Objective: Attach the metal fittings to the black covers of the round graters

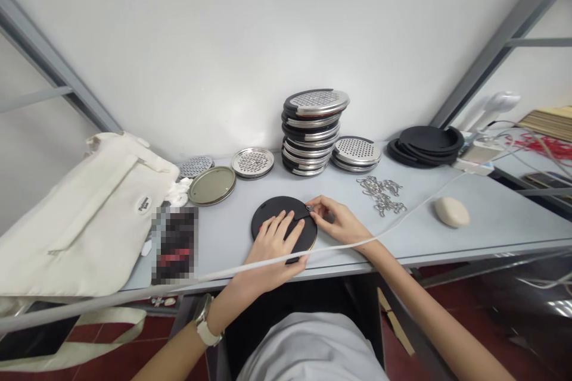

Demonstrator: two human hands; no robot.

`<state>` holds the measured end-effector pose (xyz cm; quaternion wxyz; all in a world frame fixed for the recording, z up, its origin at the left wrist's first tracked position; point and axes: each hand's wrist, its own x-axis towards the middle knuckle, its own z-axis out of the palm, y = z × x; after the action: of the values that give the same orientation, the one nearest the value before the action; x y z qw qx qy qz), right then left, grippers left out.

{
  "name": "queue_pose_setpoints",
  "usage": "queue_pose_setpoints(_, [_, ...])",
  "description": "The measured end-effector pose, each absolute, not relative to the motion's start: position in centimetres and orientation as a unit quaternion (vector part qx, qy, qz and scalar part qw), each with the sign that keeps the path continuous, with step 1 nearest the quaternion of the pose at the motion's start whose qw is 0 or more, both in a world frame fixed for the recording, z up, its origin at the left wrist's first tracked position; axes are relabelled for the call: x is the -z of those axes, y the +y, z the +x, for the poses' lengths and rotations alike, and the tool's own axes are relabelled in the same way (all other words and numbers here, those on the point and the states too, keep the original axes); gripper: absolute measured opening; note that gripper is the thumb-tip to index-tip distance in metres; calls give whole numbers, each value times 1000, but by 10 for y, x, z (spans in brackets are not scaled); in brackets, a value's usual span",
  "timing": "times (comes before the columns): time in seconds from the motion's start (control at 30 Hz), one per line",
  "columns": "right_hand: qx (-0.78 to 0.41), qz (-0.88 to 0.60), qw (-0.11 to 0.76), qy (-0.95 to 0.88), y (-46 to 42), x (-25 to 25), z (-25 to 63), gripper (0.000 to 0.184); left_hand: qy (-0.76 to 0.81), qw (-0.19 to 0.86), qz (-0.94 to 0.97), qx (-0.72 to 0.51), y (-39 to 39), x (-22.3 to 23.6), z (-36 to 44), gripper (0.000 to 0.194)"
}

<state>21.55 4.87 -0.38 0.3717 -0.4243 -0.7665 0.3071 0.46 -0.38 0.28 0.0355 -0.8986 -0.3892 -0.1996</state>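
A round black case (pixel 272 207) lies near the front edge of the table, with a thin gold line along its lower right rim. My left hand (pixel 277 244) rests flat across the top of it, fingers spread, thumb near the front edge. At the case's right edge, my right hand (pixel 335 220) pinches a small silver metal clasp (pixel 309 208) beside a short black tab. The fingertips partly cover the clasp. To the right of that hand lies a loose pile of small silver clasps (pixel 382 193).
Behind stand a tall stack of perforated metal discs (pixel 313 131), a lower stack (pixel 356 152), and black round covers (pixel 424 146). Metal lids (pixel 212 184) and a cream bag (pixel 98 208) sit left. A white cable (pixel 357 244) crosses the view; a cream rounded object (pixel 452 212) lies right.
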Motion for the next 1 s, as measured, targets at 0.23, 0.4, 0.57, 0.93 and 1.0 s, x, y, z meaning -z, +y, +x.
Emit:
queue_pose_setpoints(0.23, [-317, -428, 368, -763, 47, 2, 215, 23, -392, 34, -900, 187, -4, -3, 4, 55])
queue_pose_setpoints(0.4, [-314, -424, 365, -767, 47, -1, 217, 25, -396, 31, -900, 177, -4, -3, 4, 56])
queue_pose_setpoints(0.57, [-313, -426, 371, -764, 47, -3, 217, 25, -396, 33, -900, 180, -4, -3, 4, 56])
queue_pose_setpoints(0.93, [-300, -427, 375, -766, 49, 2, 219, 24, -398, 34, -899, 180, -4, -3, 5, 55])
queue_pose_setpoints(1.0, [-291, -425, 376, -770, 50, 2, 219, 23, -398, 34, -899, 179, -4, -3, 5, 56])
